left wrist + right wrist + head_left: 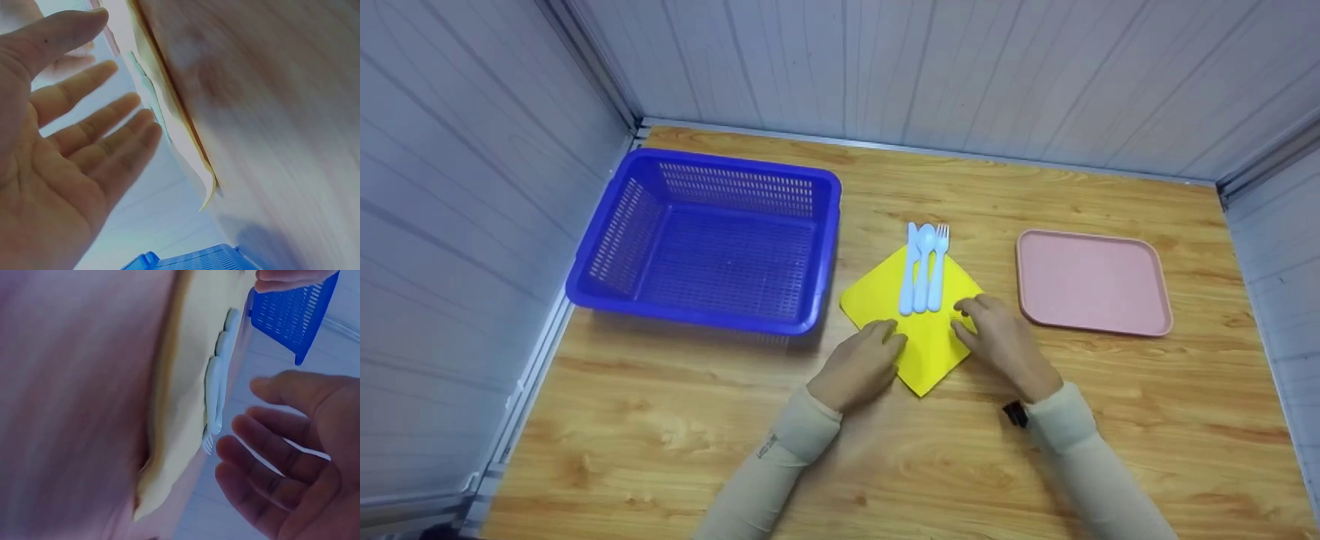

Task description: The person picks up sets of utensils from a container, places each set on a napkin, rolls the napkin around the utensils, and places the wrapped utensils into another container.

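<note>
A yellow napkin (924, 352) lies on the wooden table, turned so one corner points toward me. Side by side across its upper half lie a light blue knife (908, 277), spoon (922, 270) and fork (937, 274), their heads reaching past the napkin's far edge. My left hand (861, 364) is over the napkin's lower left edge, fingers relaxed, holding nothing. Over the right corner hovers my right hand (997, 337), its fingers loosely bent and nothing between them. In both wrist views the left palm (50, 185) and the right fingers (264, 467) are apart from the cutlery.
A blue plastic basket (701, 319) with slotted walls stands at the left. To the right is a flat pink tray (1095, 281). Pale panel walls (885, 75) border the table at the back and sides. A small black object (1015, 414) shows beside the right wrist.
</note>
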Demonstrator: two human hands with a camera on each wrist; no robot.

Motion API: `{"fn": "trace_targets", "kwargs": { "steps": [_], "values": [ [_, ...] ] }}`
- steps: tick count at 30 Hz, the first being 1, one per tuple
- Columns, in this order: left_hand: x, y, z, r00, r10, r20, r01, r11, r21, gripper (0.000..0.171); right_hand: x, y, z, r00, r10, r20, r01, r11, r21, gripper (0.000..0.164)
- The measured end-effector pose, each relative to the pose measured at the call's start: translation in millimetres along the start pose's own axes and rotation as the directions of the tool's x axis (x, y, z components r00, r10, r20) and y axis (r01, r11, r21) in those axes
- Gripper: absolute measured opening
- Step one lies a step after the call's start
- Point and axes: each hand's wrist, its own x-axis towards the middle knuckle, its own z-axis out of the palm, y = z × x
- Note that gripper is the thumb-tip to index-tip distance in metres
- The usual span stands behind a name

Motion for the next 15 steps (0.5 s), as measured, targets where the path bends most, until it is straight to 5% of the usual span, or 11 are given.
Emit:
{"fn": "trace_targets", "kwargs": {
  "steps": [7,15],
  "values": [
    [1.4,-6.1,7.1,0.999,-0.001,0.046,0.001,1.000,-0.011,0.020,-24.8,2.2,12.8,0.969,-0.246,0.041,0.242,0.968,0.068,0.031],
    [3.0,-8.3,11.8,0.997,-0.001,0.074,0.005,0.999,-0.046,0.021,-31.3,6.1,20.5,0.967,-0.253,0.022,0.251,0.965,0.078,0.032]
  ]
}}
